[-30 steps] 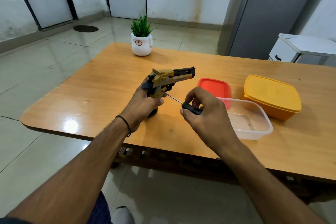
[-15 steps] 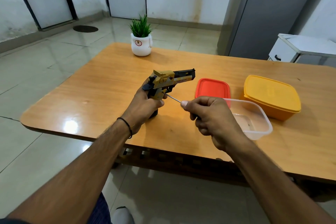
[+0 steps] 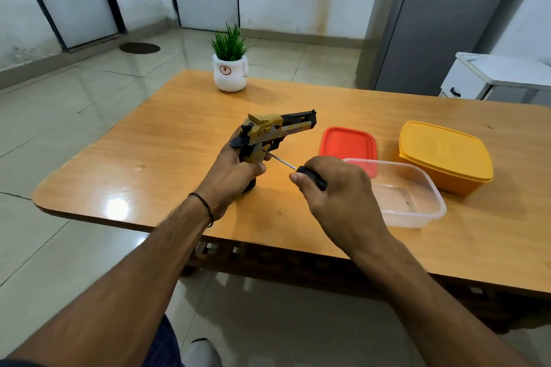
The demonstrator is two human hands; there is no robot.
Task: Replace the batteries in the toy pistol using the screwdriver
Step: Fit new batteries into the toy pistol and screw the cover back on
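- Toy pistol, gold and black, sits in the middle of the frame, held upright over the wooden table with its barrel pointing to the right of the frame.
- The left hand wraps around the pistol's grip from behind, fingers curled tight on it. The bottom of the grip rests on or just above the tabletop.
- A thin dark band circles the left wrist.
- The right hand, just right of centre, closes around the black handle of the screwdriver, with the thumb lying along the handle.
- The screwdriver's thin metal shaft slants up and to the left, and its tip meets the side of the pistol's grip just below the trigger. Whether the tip is seated in a screw is too small to make out.
- A clear plastic container stands open on the table, right behind the right hand.
- A red lid lies flat beyond the clear container, partly overlapped by that container's near corner.
- A yellow container with its lid on stands at the right of the frame, just beside the clear one.
- A small green plant in a white pot stands at the table's far edge, in the upper middle of the frame.
- A grey cabinet and a low white unit stand on the floor at the upper right.
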